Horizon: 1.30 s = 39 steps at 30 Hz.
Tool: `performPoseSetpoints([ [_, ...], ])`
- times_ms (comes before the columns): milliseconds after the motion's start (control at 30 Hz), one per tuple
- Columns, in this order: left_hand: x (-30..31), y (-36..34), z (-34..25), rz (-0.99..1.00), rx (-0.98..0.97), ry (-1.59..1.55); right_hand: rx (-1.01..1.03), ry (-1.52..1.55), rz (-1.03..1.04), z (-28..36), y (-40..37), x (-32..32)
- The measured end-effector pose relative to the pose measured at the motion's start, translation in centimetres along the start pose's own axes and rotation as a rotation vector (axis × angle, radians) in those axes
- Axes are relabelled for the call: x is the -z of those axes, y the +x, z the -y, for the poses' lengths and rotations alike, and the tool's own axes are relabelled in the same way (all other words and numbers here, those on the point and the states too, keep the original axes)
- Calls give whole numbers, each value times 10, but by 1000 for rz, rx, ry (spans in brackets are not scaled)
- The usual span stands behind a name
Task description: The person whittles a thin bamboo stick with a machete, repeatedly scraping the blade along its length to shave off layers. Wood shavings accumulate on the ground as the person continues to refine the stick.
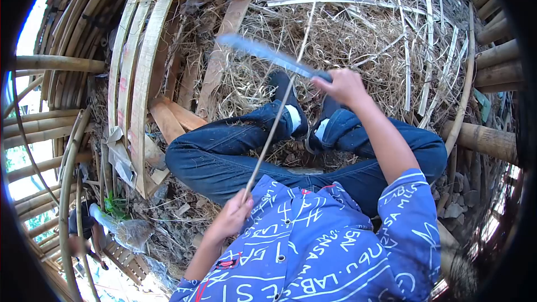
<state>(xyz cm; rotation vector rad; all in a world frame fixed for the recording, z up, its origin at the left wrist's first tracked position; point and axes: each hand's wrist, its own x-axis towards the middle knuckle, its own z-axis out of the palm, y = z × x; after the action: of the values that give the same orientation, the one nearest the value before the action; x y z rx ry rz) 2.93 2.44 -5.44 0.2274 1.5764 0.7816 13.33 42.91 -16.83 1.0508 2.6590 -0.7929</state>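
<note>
I'm watching the left hand [235, 215], close to the body, pinching the near end of a thin bamboo strip [272, 128] that is running up and away over the legs [235, 140]. The right hand [344, 86], farther out, is gripping a knife [263, 53], its blade lying across the strip.

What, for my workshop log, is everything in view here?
knife: one, grey blade, raised over the shavings
thin strip: one, pale, running from the lap up past the blade
curved slat frame: one, tan, left
shavings heap: one, straw-coloured, beyond the feet
bamboo poles: several, brown, right edge
plastic bag: one, clear with green leaves, lower left
legs: two, blue jeans, crossed
left hand: one, bare, gripping the strip's near end
right hand: one, bare, gripping the knife
</note>
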Motion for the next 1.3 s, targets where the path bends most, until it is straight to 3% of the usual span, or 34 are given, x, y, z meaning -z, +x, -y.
performPoseSetpoints([
  [33, -1, -6, 10, 17, -10, -2, -85, -21, -128, -13, 14, -6],
  [133, -6, -15, 12, 37, -48, 46, -264, -51, -29, -50, 44, 21],
  [267, -4, -7, 24, 45, -60, -95, -197, -6, -124, -31, 47, 14],
  [400, -1, -1, -1, 29, 57, -203, -59, 113, -43, 17, -2, -3],
  [533, 3, 13, 5, 17, -29, -126, 107, 287, 118, 68, -82, -25],
  [667, 3, 14, 7, -2, -67, -58, 281, 199, 212, 88, -120, -34],
  [833, -4, 6, 2, 12, -2, -185, 392, 25, 105, 73, -98, -21],
  [933, 1, -4, 4, 10, 41, -270, 152, 3, 64, 42, -63, -13],
  [1133, -4, -9, 3, 37, -45, 0, -208, -58, -41, -45, 4, 32],
  [1300, -2, -3, -9, 49, 24, -112, -175, 62, -47, -33, 10, 25],
])
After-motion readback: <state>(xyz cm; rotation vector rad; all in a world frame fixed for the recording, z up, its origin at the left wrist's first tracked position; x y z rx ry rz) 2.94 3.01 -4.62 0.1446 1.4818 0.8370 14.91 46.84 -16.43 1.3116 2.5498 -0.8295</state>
